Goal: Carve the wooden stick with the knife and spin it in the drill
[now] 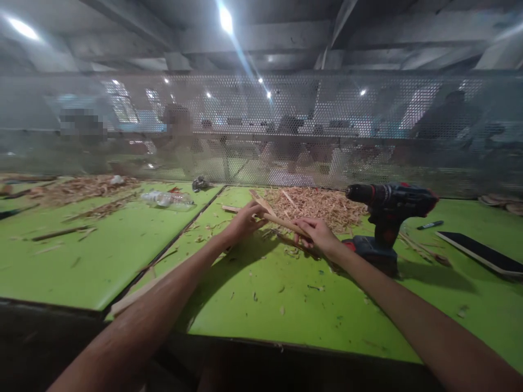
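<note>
Green table (286,305), shavings pile (314,204) at 12 o'clock, drill (388,218) at 2 o'clock just beside right hand (316,234). Both hands clamp a wood stick (281,222) at table centre; left hand (245,220) fingers closed on its far end. Risk: splinters, or the stick snapping if bent. Long axis runs 10 to 4 o'clock; which end leads is unclear.

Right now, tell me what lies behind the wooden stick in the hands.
Behind the wooden stick, held by the left hand and right hand, lies a pile of wood shavings. The perforated screen blurs whatever is beyond.
</note>
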`<state>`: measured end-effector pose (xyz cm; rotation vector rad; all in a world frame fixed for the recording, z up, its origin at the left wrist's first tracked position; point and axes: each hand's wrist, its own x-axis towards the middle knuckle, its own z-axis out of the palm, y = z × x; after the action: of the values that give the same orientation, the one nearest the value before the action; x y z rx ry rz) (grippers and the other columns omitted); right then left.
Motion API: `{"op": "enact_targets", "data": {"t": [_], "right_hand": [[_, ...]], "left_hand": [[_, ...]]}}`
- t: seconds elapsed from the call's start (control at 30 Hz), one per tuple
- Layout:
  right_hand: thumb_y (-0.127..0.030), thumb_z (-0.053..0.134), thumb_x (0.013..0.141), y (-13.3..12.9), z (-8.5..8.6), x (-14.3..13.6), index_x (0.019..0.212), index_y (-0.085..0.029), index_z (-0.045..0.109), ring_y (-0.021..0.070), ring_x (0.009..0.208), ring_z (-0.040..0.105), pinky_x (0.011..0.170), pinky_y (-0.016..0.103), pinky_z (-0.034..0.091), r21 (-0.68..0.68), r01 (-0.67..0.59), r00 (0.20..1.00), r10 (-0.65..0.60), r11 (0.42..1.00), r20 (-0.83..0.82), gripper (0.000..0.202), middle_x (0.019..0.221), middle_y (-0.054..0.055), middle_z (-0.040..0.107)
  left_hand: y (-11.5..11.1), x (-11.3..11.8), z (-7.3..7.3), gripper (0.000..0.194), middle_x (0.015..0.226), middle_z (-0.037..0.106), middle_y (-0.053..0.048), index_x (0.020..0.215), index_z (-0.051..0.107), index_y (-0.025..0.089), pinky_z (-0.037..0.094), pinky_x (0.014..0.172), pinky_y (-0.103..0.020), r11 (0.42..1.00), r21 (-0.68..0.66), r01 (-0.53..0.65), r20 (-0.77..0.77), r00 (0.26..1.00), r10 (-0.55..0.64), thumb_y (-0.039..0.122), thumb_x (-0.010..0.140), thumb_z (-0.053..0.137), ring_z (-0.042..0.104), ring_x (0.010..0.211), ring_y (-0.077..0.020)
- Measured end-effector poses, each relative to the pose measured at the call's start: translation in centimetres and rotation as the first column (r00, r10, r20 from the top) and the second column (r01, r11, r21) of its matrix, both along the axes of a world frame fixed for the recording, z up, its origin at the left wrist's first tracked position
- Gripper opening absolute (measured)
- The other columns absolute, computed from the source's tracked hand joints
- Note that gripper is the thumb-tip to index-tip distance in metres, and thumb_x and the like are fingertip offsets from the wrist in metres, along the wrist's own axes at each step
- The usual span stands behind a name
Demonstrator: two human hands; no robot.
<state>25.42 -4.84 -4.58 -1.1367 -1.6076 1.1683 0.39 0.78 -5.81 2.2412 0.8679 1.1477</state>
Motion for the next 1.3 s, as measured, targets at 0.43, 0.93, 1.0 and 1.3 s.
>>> {"op": "enact_targets", "data": {"t": [0.43, 0.93, 1.0, 1.3], "right_hand": [[-0.047, 0.053, 0.088, 1.2, 0.2, 0.7, 0.11, -0.021, 0.057, 0.0096, 0.046, 0.044, 0.042, 0.024, 0.034, 0.127, 0.161, 0.981, -0.173, 0.979, 0.092, 0.034, 0.075, 0.003, 0.061], [-0.05, 0.071, 0.075, -11.7, 4.8, 16.5, 0.083, -0.024, 0.067, 0.0163, 0.061, 0.054, 0.059, 0.031, 0.047, 0.39, 0.607, 0.76, -0.65, 0.692, -0.028, 0.027, 0.068, 0.003, 0.06], [-0.048, 0.075, 0.07, -10.6, 4.6, 18.4, 0.099, -0.025, 0.067, 0.0196, 0.077, 0.063, 0.067, 0.032, 0.052, 0.29, 0.548, 0.826, -0.562, 0.785, -0.039, 0.038, 0.09, 0.007, 0.067], [-0.025, 0.073, 0.064, -5.2, 6.3, 15.7, 0.096, -0.017, 0.067, 0.025, 0.086, 0.067, 0.078, 0.039, 0.051, 0.016, 0.199, 0.966, -0.193, 0.98, -0.173, 0.033, 0.098, 0.012, 0.072]], "left_hand": [[0.1, -0.2, 0.0, 0.024, 0.075, 0.065, -0.004, 0.1, 0.068, 0.011, 0.052, 0.058, -0.022, 0.816, -0.495, 0.299, 0.567, 0.823, 0.042, 0.028, 0.084, 0.072, 0.061, 0.064, -0.0101], [-1.3, 0.2, 4.1, 0.027, 0.075, 0.064, -0.003, 0.102, 0.068, 0.012, 0.05, 0.054, -0.018, 0.873, -0.382, 0.303, 0.704, 0.708, 0.062, 0.026, 0.08, 0.075, 0.06, 0.06, -0.008], [-1.0, 0.1, 4.5, 0.028, 0.075, 0.064, -0.003, 0.101, 0.068, 0.012, 0.049, 0.053, -0.017, 0.875, -0.379, 0.3, 0.698, 0.714, 0.057, 0.027, 0.08, 0.075, 0.06, 0.061, -0.0078], [0.3, -0.8, 5.8, 0.029, 0.078, 0.066, -0.004, 0.104, 0.07, 0.013, 0.053, 0.059, -0.017, 0.878, -0.377, 0.295, 0.657, 0.754, 0.029, 0.027, 0.079, 0.076, 0.062, 0.064, -0.0084]]}}
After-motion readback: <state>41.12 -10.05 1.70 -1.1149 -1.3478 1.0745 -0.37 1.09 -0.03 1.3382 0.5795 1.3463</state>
